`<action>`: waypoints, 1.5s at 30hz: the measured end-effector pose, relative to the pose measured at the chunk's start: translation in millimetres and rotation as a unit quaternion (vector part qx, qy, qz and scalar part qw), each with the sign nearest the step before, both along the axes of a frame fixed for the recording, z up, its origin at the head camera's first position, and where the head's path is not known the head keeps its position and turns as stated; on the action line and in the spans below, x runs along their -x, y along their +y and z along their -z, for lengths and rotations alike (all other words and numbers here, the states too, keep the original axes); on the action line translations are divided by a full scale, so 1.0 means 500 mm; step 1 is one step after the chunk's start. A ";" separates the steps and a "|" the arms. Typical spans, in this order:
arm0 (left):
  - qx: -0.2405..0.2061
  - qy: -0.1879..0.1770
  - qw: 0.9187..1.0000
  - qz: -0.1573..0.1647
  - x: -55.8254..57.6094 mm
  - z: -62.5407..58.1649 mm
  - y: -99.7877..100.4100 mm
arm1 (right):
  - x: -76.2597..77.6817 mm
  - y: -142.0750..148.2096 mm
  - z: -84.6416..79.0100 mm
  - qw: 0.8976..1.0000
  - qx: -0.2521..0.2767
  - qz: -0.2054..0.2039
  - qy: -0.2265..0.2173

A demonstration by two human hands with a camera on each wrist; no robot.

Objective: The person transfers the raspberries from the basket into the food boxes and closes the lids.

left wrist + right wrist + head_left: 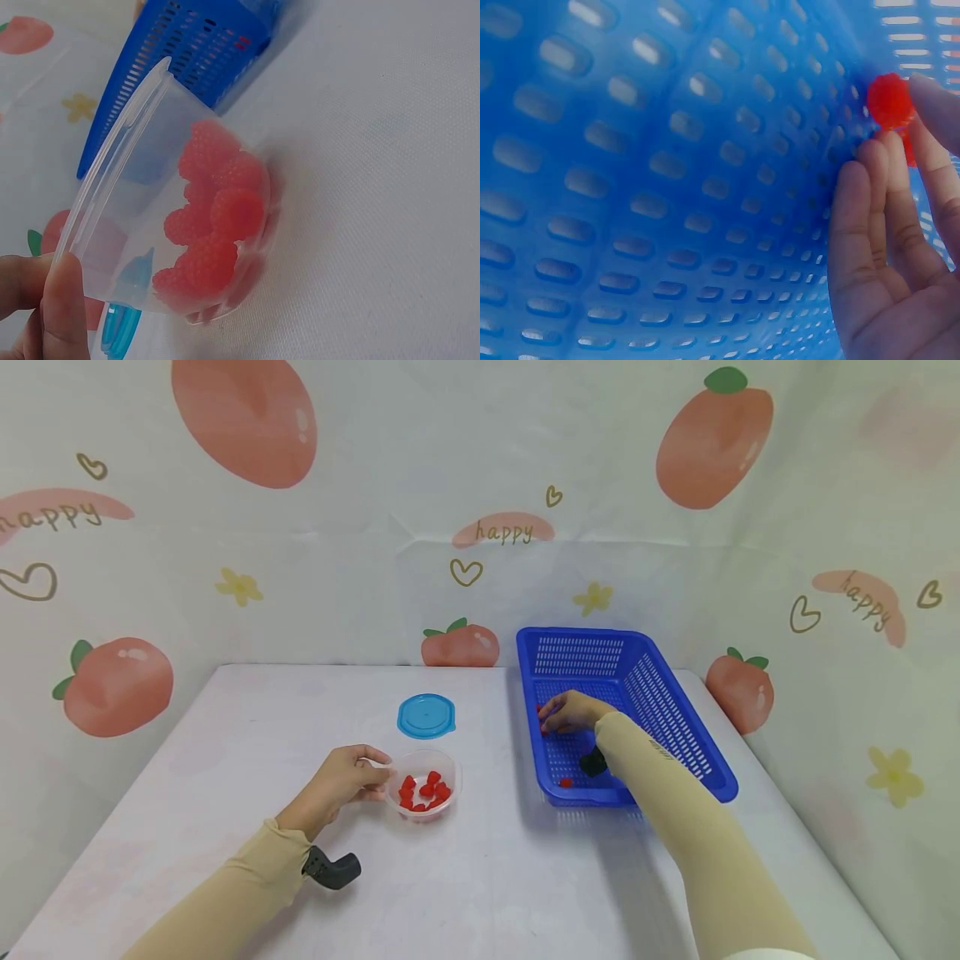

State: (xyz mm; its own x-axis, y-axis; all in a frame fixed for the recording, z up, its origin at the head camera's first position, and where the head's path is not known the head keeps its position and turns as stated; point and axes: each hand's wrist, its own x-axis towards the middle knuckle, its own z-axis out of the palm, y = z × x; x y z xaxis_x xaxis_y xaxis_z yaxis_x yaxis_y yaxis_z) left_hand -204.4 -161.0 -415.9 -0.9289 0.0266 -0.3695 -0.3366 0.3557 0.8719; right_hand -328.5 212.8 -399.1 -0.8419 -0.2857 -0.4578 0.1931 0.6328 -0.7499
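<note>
My left hand (347, 783) pinches the rim of a clear plastic container (112, 247) between thumb and fingers. The container stands on the table with several red raspberries (427, 791) on its bottom. Inside the blue basket (686, 727), my right hand (573, 712) reaches toward its left wall, fingers extended. By the right thumb and fingertips is a raspberry (890, 101), with a second one partly hidden behind the fingers. A further raspberry (566, 782) lies near the basket's front left corner.
A blue lid (426, 716) lies flat on the white table (480, 893) behind the container. The basket's slotted walls rise around the right hand. A printed cloth backdrop (360, 577) stands behind the table.
</note>
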 end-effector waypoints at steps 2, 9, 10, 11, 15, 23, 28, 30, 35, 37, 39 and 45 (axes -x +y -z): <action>0.001 0.000 1.000 0.000 0.000 0.000 0.000 | 0.000 -0.003 0.002 1.000 -0.013 0.000 0.004; -0.002 0.000 1.000 0.001 -0.001 0.000 -0.001 | -0.003 -0.009 0.000 0.999 -0.042 0.001 0.012; -0.002 0.000 1.000 0.000 -0.001 -0.001 -0.001 | -0.004 -0.009 -0.002 0.999 -0.044 0.001 0.013; -0.002 0.000 1.000 0.000 -0.001 -0.001 -0.001 | -0.003 -0.009 -0.002 0.999 -0.045 0.001 0.014; 0.002 -0.002 1.000 -0.003 -0.001 -0.003 0.001 | 0.000 -0.001 -0.004 0.999 -0.032 -0.004 0.022; -0.001 -0.002 1.000 -0.002 -0.002 -0.004 0.001 | -0.004 0.024 -0.025 0.998 0.051 0.009 0.025; -0.001 -0.003 1.000 -0.005 -0.003 -0.003 0.001 | -0.008 0.040 -0.059 0.989 0.140 0.032 0.026; -0.003 -0.002 1.000 -0.005 -0.003 -0.003 0.001 | -0.011 0.045 -0.075 0.983 0.177 0.041 0.030; -0.012 0.001 1.000 -0.004 -0.003 -0.003 0.000 | -0.027 0.048 -0.115 0.966 0.246 0.063 0.051; -0.013 0.002 1.000 -0.003 -0.004 -0.003 0.000 | -0.038 0.043 -0.131 0.956 0.279 0.072 0.058; -0.013 0.002 1.000 -0.003 -0.004 -0.003 0.000 | -0.053 0.034 -0.145 0.945 0.311 0.078 0.066; -0.006 0.000 1.000 -0.005 -0.003 -0.003 0.001 | -0.112 -0.008 -0.176 0.927 0.355 0.058 0.104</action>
State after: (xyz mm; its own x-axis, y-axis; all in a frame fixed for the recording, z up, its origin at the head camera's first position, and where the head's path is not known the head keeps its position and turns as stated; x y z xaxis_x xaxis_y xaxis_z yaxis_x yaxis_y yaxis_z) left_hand -202.7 -160.6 -414.1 -0.9289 0.0214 -0.3698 -0.3407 0.3420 0.8757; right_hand -272.3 208.7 -310.9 -0.9350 -0.3545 -0.0132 0.0333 -0.0508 -0.9982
